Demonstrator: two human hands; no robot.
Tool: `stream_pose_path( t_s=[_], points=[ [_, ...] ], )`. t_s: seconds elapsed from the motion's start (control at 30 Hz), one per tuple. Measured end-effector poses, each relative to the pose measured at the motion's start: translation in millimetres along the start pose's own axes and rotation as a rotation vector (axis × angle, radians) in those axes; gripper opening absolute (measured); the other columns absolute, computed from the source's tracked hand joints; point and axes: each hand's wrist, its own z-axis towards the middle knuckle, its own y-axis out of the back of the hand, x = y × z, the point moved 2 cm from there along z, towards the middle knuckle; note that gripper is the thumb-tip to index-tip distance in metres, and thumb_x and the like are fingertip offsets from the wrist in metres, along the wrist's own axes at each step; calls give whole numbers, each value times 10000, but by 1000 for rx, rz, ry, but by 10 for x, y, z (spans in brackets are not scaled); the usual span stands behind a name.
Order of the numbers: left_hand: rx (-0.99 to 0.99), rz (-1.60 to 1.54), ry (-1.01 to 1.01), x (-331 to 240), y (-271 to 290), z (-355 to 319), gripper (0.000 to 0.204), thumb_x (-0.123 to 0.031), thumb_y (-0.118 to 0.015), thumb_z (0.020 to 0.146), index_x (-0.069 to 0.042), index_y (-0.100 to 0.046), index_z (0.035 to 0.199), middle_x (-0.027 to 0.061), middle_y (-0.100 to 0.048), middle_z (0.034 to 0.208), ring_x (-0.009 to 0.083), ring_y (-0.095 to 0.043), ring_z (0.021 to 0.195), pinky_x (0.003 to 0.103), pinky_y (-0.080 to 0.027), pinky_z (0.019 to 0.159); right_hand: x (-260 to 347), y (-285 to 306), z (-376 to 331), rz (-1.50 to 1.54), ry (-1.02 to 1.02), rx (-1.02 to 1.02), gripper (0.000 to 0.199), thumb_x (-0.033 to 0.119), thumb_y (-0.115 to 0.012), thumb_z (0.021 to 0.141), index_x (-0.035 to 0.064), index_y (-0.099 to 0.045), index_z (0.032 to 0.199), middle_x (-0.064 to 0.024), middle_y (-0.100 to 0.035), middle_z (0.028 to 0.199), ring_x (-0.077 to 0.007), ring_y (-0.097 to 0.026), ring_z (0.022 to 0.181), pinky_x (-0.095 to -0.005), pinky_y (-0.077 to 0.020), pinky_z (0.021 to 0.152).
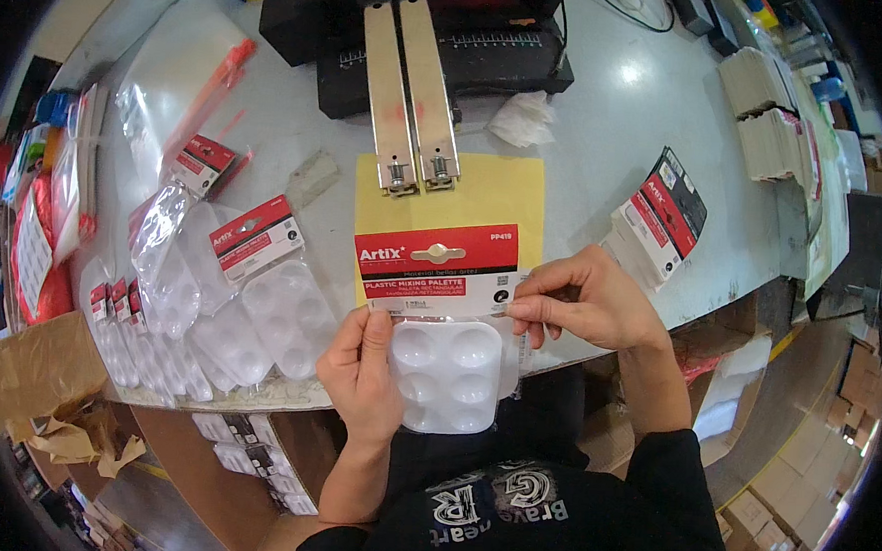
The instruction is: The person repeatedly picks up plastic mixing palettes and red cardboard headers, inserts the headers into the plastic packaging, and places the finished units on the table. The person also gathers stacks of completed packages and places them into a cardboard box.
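Observation:
A white plastic paint palette with round wells hangs in a clear bag below a red, black and white header card. My left hand pinches the card's lower left corner, thumb on top. At the lower right corner, my right hand grips the card between thumb and fingers. Beneath the card's upper part lies a yellow sheet on the table. Just beyond stand two metal stapling arms of a black bench machine, apart from the card.
Packed palettes with header cards pile up on the left, near clear plastic bags. A stack of folded header cards sits at the right. Crumpled white tissue lies beside the machine. Cardboard boxes stand below the table edge.

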Motion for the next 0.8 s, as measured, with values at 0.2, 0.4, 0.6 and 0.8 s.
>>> stream_pose_path(
  t_s=[0.2, 0.4, 0.6, 0.8],
  points=[
    [-15, 46, 15, -45, 24, -41, 215, -126, -529, 960, 65, -623, 938, -15, -595, 781, 42, -453, 707, 186, -377, 632, -89, -57, -68, 60, 189, -35, 175, 136, -627, 881, -30, -682, 890, -55, -660, 722, -86, -609, 618, -224, -475, 547],
    [-37, 289, 2, -50, -12, 252, 262, -189, -483, 975, 25, -533, 832, 27, -509, 683, 75, -414, 680, 239, -378, 619, -135, -230, 293, 319, 92, -180, 182, 141, -607, 868, -22, -669, 812, -37, -605, 634, -91, -562, 544, -229, -419, 478],
    [-11, 242, -89, 228, -94, 845, 308, -236, -455, 982, 14, -506, 811, 46, -482, 667, 101, -403, 654, 259, -370, 607, -175, -145, 743, 496, 278, -344, 173, 124, -592, 874, -32, -659, 837, -37, -581, 641, -96, -529, 528, -220, -398, 481],
    [-33, 271, -94, 349, -128, 838, 301, -227, -459, 978, 15, -520, 811, 85, -527, 685, 151, -430, 632, 275, -387, 620, -154, -106, 734, 233, 238, -403, 203, 148, -589, 891, -38, -670, 880, -50, -617, 685, -95, -566, 585, -228, -424, 514]
  ],
)
